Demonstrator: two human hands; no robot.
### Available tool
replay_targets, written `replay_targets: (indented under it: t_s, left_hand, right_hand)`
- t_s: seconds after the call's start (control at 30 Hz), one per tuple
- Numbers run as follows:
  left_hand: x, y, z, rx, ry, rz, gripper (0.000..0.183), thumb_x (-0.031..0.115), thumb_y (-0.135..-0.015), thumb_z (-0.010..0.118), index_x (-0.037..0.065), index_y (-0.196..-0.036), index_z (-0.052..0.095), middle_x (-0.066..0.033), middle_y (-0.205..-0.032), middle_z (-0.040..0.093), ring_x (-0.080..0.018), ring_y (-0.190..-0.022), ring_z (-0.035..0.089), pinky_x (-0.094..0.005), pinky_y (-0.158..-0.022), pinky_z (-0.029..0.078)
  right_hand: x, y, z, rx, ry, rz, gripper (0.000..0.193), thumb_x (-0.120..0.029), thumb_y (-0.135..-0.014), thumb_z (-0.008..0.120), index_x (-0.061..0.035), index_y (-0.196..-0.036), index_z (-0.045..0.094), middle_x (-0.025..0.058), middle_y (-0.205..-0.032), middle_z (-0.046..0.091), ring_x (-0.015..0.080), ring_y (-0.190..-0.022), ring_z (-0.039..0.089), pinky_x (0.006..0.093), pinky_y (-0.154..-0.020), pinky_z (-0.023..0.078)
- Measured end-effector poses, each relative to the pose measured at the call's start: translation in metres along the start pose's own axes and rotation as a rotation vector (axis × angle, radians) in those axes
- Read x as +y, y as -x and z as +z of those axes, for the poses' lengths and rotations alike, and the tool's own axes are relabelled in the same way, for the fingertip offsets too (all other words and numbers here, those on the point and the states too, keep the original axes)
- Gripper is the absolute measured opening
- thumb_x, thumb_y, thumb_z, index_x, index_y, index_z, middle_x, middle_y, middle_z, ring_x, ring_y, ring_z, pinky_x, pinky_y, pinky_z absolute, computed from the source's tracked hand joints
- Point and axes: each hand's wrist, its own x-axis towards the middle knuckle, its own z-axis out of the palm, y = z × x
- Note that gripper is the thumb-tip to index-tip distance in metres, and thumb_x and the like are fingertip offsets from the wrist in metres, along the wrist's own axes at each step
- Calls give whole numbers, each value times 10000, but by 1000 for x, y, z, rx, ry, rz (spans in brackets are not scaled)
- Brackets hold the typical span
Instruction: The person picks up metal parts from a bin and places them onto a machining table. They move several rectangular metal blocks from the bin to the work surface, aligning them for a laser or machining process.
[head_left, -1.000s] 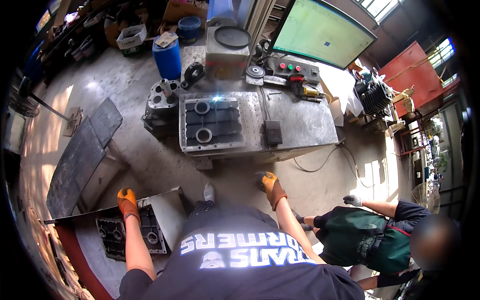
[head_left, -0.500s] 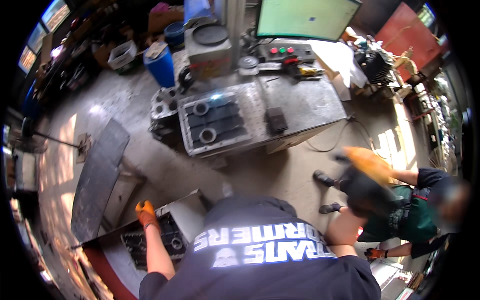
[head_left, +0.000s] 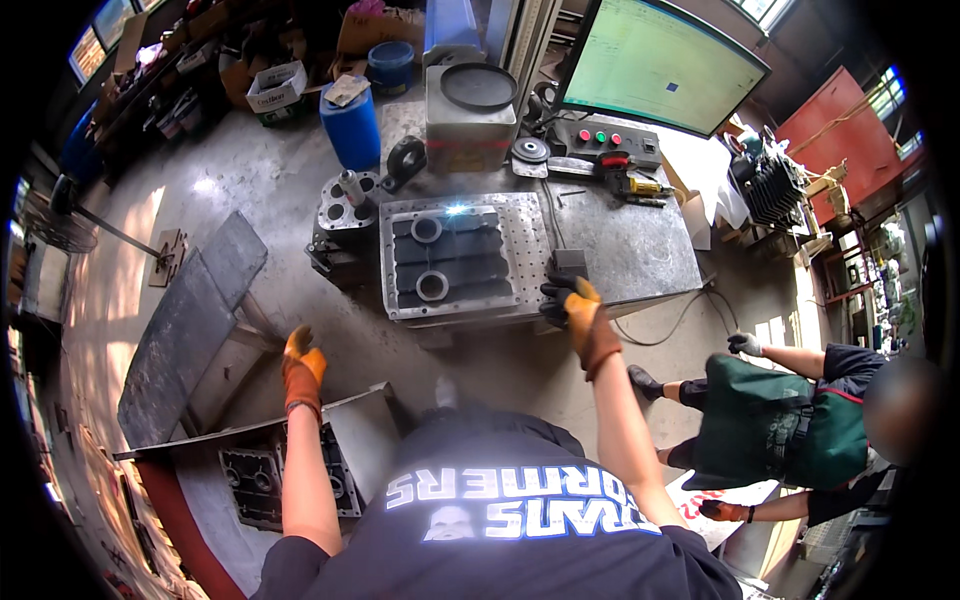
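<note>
My right hand (head_left: 576, 308), in an orange and black work glove, reaches over the front edge of the metal bench (head_left: 640, 255). Its fingers are spread toward the left, just beside a small dark block (head_left: 569, 263) on the bench, and nothing shows in its grip. A flat metal plate part (head_left: 455, 268) with two rings lies left of that hand, a bright spot of light on its far edge. My left hand (head_left: 302, 368), in an orange glove, hovers at my left with fingers loosely apart. Dark metal castings (head_left: 250, 482) lie in a box below it.
A monitor (head_left: 665, 65), a control box with buttons (head_left: 605, 142) and an angle grinder (head_left: 630, 180) stand at the bench's back. A cylinder-like casting (head_left: 345, 205) stands left of the plate. A cable (head_left: 680, 335) trails on the floor. A co-worker in a green apron (head_left: 750, 425) stands right.
My right hand has swung from the right, where it was blurred, to the bench's front edge. The left hand has risen slightly. The view has shifted, and the co-worker's gloved hand now shows.
</note>
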Motion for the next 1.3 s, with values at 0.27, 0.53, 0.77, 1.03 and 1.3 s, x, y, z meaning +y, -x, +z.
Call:
replay_targets:
  t_s: [0.27, 0.53, 0.77, 1.03, 1.3]
  left_hand:
    - [127, -37, 98, -166, 398, -464, 514, 397, -787, 549, 262, -1265, 415, -15, -1216, 488, -196, -1060, 474, -403, -851, 343]
    - [102, -57, 138, -257, 830, -578, 545, 458, -807, 523, 234, -1285, 386, -91, -1282, 420, -261, -1088, 451, -412, -896, 342]
    - [98, -60, 142, -324, 776, -507, 568, 470, -819, 498, 199, -1300, 364, -131, -1252, 447, -262, -1077, 469, -386, -890, 378]
    - [116, -61, 141, -395, 764, -574, 577, 510, -810, 466, 207, -1293, 377, -88, -1290, 410, -240, -1133, 409, -369, -935, 319]
    - [116, -59, 148, -321, 743, -620, 561, 449, -817, 479, 178, -1294, 360, -57, -1295, 422, -190, -1100, 445, -320, -894, 338]
  right_hand:
    - [60, -66, 18, 340, 572, -98, 364, -214, -764, 530, 26, -1037, 527, 169, -964, 582, 275, -889, 557, 352, -765, 435]
    - [32, -53, 52, 453, 949, -35, 357, -241, -717, 565, 35, -943, 570, 255, -936, 587, 393, -892, 562, 402, -761, 449]
    - [46, -66, 43, 389, 1125, -81, 411, -323, -733, 565, 16, -964, 582, 238, -943, 593, 361, -929, 562, 385, -795, 448]
    - [94, -105, 7, 251, 1207, -203, 275, -270, -735, 564, 0, -767, 601, 224, -846, 599, 331, -810, 592, 401, -709, 455]
    - [46, -86, 38, 259, 989, -50, 335, -231, -769, 519, 38, -960, 576, 197, -890, 621, 288, -848, 599, 341, -713, 450]
